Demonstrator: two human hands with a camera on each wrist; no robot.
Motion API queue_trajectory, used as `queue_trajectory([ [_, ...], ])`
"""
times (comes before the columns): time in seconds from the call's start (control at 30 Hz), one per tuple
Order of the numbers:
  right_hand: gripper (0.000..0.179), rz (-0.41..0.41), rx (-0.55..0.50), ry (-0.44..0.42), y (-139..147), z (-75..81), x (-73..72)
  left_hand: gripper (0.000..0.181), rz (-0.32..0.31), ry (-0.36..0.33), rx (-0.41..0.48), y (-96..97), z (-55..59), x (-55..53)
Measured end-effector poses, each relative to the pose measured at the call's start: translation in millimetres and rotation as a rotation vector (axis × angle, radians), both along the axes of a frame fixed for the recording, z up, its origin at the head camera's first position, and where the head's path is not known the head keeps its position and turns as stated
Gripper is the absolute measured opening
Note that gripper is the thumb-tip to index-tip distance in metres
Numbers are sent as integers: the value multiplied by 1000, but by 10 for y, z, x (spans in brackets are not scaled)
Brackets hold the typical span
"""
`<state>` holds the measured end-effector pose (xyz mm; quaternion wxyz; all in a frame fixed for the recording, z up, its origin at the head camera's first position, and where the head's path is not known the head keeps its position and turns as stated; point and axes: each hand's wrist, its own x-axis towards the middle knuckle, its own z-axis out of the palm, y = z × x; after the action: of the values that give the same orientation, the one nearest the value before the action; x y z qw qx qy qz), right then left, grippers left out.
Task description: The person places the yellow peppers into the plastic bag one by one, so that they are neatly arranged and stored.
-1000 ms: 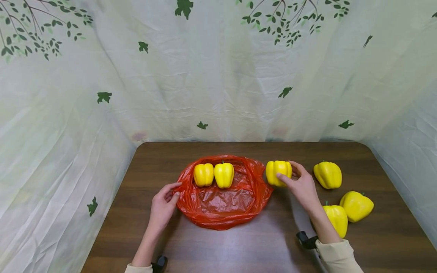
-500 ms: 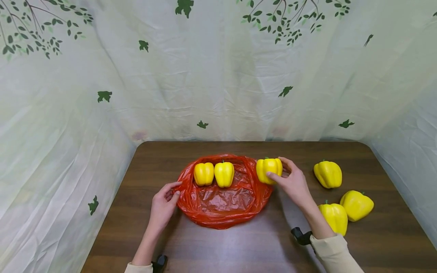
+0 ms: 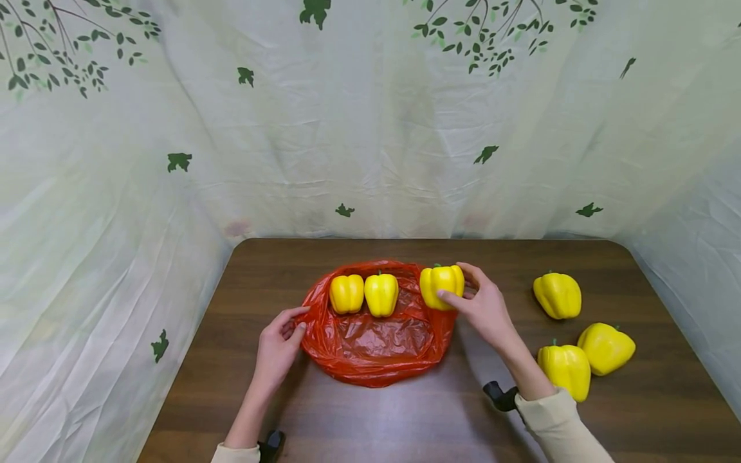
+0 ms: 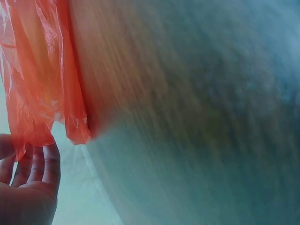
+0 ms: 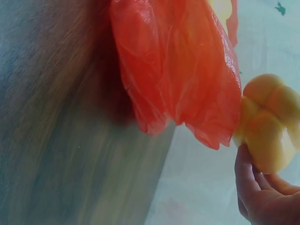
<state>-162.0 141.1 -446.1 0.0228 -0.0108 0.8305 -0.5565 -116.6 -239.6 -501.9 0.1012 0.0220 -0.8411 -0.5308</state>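
Observation:
A red plastic bag (image 3: 376, 376) lies spread on the table with its mouth facing up. Two yellow bell peppers, one on the left (image 3: 347, 294) and one beside it (image 3: 381, 295), sit inside toward the back. My left hand (image 3: 276, 347) pinches the bag's left rim between thumb and fingers; the left wrist view shows the red film (image 4: 35, 93) at those fingertips. With my right hand (image 3: 485, 310) I hold another yellow bell pepper (image 3: 442, 287) over the bag's right rim. In the right wrist view this pepper (image 5: 269, 126) appears beside the bag's outer side.
Three more yellow bell peppers lie on the right of the brown wooden table (image 3: 370, 427): one at the back (image 3: 558, 296), one at the far right (image 3: 606, 349) and one nearer (image 3: 565, 371). A pale leaf-patterned curtain (image 3: 370, 128) surrounds the table's back and sides.
My right hand has carried its pepper leftward, from just outside the bag to above its right rim. My left hand has stayed at the left rim.

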Motion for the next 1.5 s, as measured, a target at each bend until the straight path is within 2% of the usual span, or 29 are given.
queue_trajectory([
  [0.13,84,3,4,20,-47,19,-6,29,3,-1,6,5,7,-4],
  [0.43,83,17,-30,6,-101,69,-12,29,5,5,4,6,13,0],
  [0.83,80,48,-34,8,-246,35,-46,28,20,2,-28,13,19,3],
  [1.13,75,82,21,41,-398,19,-101,29,19,13,-8,20,35,8],
  [1.5,75,39,176,-14,-515,-58,-163,29,15,7,-11,23,31,8],
])
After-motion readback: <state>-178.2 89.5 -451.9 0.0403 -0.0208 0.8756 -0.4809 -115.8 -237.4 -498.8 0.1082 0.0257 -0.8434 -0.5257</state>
